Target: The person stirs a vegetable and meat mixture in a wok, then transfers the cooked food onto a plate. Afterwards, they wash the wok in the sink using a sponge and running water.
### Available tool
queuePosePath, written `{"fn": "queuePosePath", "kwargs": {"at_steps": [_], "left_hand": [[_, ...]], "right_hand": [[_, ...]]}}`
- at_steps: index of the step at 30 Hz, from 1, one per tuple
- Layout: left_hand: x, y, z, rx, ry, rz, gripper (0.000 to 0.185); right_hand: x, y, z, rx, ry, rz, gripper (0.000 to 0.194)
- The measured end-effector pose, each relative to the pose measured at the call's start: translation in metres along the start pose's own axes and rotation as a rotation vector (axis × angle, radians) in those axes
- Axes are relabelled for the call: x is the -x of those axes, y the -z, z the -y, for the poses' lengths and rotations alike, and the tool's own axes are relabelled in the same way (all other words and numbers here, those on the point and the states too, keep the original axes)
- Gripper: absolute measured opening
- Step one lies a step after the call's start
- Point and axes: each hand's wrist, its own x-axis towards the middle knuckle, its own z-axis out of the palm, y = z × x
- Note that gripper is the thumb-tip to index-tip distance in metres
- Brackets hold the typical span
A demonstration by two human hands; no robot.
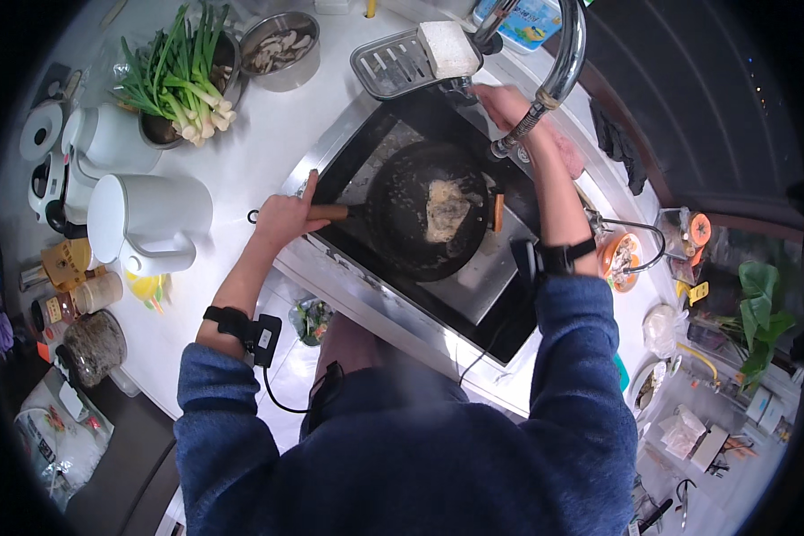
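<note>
My left hand (287, 218) is closed around the wooden handle (327, 212) of a black frying pan (402, 251), with its index finger stretched out. The pan sits inside a stainless steel sink (489, 288); a pale, cloudy patch (447, 211) shows in its base. On the pan's far side is a short wooden grip (498, 213). My right hand (506, 107) reaches behind the faucet's hanging spout (509, 142), its fingertips at the metal tap fitting (458, 88). Whether they grip the fitting is unclear.
A slotted metal rack (392, 63) holding a white sponge (447, 50) overhangs the sink's back corner. To the left stand a white pitcher (151, 221), spring onions (187, 87) and a pot of sliced mushrooms (281, 50). A pink cloth (566, 151) lies behind my right forearm.
</note>
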Motion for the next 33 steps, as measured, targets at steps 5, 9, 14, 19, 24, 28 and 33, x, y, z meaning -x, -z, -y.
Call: {"fn": "queuePosePath", "kwargs": {"at_steps": [5, 9, 14, 19, 24, 28, 33], "left_hand": [[0.002, -0.004, 0.002, 0.025, -0.004, -0.042, 0.103], [0.001, -0.009, 0.003, 0.079, -0.004, -0.053, 0.102], [0.002, -0.011, 0.004, 0.102, 0.002, -0.054, 0.100], [0.003, -0.011, 0.004, 0.095, 0.008, -0.065, 0.098], [0.002, -0.010, 0.005, 0.108, -0.009, -0.069, 0.098], [0.001, -0.007, 0.002, 0.050, 0.008, -0.031, 0.099], [0.000, -0.003, 0.001, -0.045, -0.034, -0.030, 0.097]], "right_hand": [[-0.019, -0.019, 0.015, 0.283, -0.156, 0.066, 0.046], [0.010, -0.032, -0.032, -0.011, -0.107, -0.009, 0.030], [0.039, -0.088, -0.147, -1.150, -0.805, 0.183, 0.023], [0.019, -0.123, -0.190, -1.165, -0.687, -0.002, 0.026], [0.001, -0.114, -0.169, -1.102, -0.624, 0.073, 0.023], [0.010, -0.112, -0.189, -1.067, -0.465, -0.023, 0.020], [0.090, -0.153, -0.271, 0.626, -0.114, -0.299, 0.031]]}}
